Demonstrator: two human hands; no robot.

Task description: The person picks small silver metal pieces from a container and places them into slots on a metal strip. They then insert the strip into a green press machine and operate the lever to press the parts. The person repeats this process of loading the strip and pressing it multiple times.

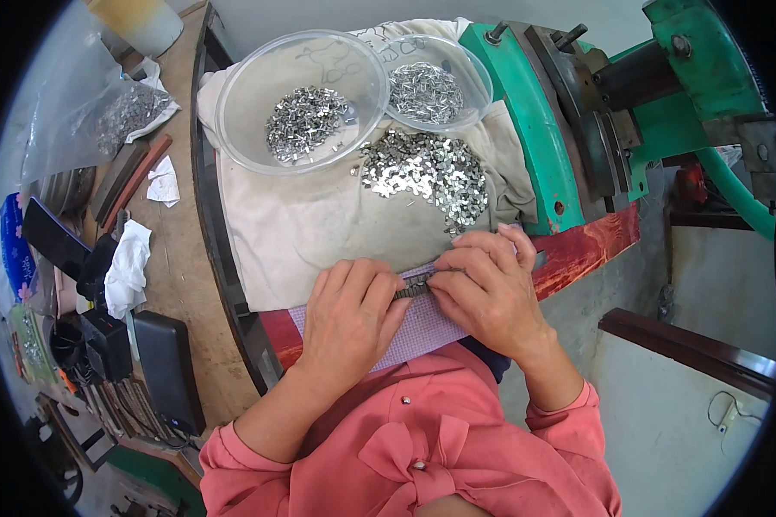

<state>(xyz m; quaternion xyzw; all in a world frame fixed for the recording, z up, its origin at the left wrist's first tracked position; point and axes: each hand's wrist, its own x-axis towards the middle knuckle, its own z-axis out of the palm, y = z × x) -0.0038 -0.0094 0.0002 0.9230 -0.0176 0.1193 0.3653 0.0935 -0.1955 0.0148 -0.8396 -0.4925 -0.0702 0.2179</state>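
Between my two hands is a short, dark segmented strip [415, 286] that looks like metal links. My left hand [347, 312] pinches its left end, with the fingers bent and close together. At the other end, my right hand [493, 300] grips it between thumb and fingertips, the outer fingers raised. My fingers cover both ends of the strip. Just beyond, a loose pile of small, flat silvery metal pieces [429, 177] lies on a beige cloth [319, 228]. Behind it stand a large clear plastic bowl [240, 108] and a smaller one [481, 93], both holding small shiny metal parts.
To the right rises a green metal press [543, 164]. A wooden bench [200, 323] on the left carries a black case [169, 370], crumpled white tissue [129, 267] and a clear plastic bag [56, 95]. A checkered cloth [409, 340] lies beneath my hands.
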